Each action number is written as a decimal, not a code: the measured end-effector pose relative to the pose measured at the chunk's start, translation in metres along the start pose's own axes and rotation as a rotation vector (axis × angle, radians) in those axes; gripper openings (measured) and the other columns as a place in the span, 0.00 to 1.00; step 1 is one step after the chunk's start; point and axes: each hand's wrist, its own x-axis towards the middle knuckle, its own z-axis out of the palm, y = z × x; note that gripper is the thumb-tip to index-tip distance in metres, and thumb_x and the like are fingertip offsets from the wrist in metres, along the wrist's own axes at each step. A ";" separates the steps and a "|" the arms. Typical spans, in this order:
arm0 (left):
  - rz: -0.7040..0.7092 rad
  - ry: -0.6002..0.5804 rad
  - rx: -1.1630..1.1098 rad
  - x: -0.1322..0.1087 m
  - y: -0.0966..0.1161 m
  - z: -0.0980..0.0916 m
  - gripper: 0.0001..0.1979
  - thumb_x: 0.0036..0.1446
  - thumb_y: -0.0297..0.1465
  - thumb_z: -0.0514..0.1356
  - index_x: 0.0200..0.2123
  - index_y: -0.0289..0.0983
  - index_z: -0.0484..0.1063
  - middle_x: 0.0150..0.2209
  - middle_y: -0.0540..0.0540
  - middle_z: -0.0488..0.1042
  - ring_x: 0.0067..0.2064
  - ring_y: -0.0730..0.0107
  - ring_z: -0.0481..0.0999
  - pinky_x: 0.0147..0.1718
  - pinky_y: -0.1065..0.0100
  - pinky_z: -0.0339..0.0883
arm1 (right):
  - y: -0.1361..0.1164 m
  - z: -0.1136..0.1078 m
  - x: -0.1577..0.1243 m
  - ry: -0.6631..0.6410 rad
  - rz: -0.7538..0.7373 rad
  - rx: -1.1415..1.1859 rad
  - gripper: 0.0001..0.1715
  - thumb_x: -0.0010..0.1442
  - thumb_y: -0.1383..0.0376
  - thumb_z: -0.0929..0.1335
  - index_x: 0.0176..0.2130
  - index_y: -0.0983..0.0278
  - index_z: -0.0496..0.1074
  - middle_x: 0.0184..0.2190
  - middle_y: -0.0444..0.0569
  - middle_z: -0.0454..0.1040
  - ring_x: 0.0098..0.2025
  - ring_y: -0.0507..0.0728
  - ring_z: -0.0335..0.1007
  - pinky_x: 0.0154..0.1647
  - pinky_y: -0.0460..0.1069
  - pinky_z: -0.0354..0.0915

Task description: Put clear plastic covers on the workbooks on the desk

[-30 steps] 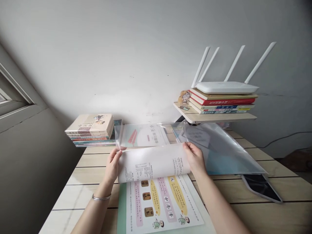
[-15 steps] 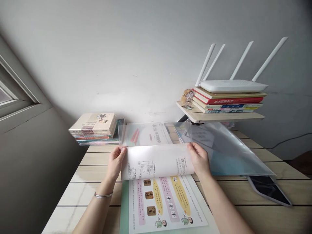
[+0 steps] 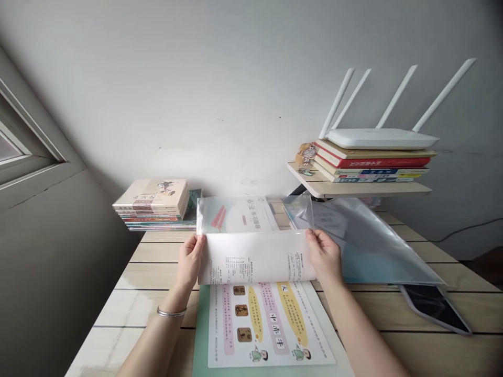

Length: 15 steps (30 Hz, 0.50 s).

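Pale wood-grain planks with dark seams form the top of the table (image 3: 145,283), which stands against a grey-white wall (image 3: 236,78). All positions below refer to the book (image 3: 271,324), located on the near part of the table between the person's forearms.

Left of the book and beyond it: a stack of books (image 3: 151,207); farther left, a window (image 3: 23,146). Directly beyond the book: a second book (image 3: 251,212) with a red design, seen through a sheet of clear plastic (image 3: 309,208). Right of the book: a large clear sleeve (image 3: 389,254) with blue material showing through, and a phone (image 3: 436,309) at the sleeve's near edge. Beyond the book, to its right and raised above the table: a small shelf (image 3: 365,189) carrying more books (image 3: 377,163), topped by a white router (image 3: 381,138) with four antennas.

The book lies flat. A green border surrounds a white panel with rounded corners, printed with yellow and pink shapes, three brown picture tiles and two cartoon figures. Over its far part curves a raised white leaf (image 3: 251,248) bearing small black print.

The left hand (image 3: 190,254) pinches the leaf's far left corner between thumb and fingers; the right hand (image 3: 326,254) pinches the far right corner. Whether either also grips the plastic cannot be told. A silver bracelet (image 3: 171,313) circles the left wrist.
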 end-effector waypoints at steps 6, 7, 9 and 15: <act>0.047 0.017 0.077 -0.001 0.001 0.000 0.18 0.52 0.47 0.60 0.26 0.37 0.66 0.23 0.53 0.65 0.26 0.75 0.61 0.25 0.74 0.55 | 0.002 -0.001 0.000 0.016 -0.013 -0.048 0.23 0.53 0.47 0.66 0.26 0.64 0.67 0.20 0.43 0.66 0.25 0.52 0.61 0.27 0.46 0.60; 0.057 0.034 0.111 -0.002 0.001 0.001 0.19 0.53 0.48 0.59 0.26 0.37 0.66 0.23 0.53 0.64 0.26 0.74 0.61 0.25 0.74 0.55 | 0.001 -0.001 -0.001 0.016 -0.010 -0.070 0.23 0.53 0.46 0.66 0.26 0.64 0.67 0.20 0.43 0.67 0.25 0.53 0.61 0.27 0.46 0.60; 0.072 0.064 0.177 -0.002 -0.001 0.003 0.20 0.54 0.49 0.57 0.26 0.37 0.66 0.22 0.53 0.63 0.26 0.74 0.61 0.25 0.73 0.55 | -0.003 -0.001 -0.001 0.021 0.000 -0.126 0.24 0.52 0.45 0.65 0.26 0.64 0.68 0.20 0.44 0.68 0.26 0.54 0.63 0.27 0.47 0.61; 0.076 0.023 0.145 -0.002 0.001 0.002 0.20 0.54 0.49 0.57 0.26 0.37 0.67 0.23 0.52 0.65 0.26 0.73 0.62 0.25 0.73 0.56 | -0.010 -0.001 -0.002 0.033 0.001 -0.196 0.25 0.51 0.43 0.64 0.25 0.62 0.67 0.20 0.46 0.70 0.25 0.55 0.64 0.27 0.47 0.60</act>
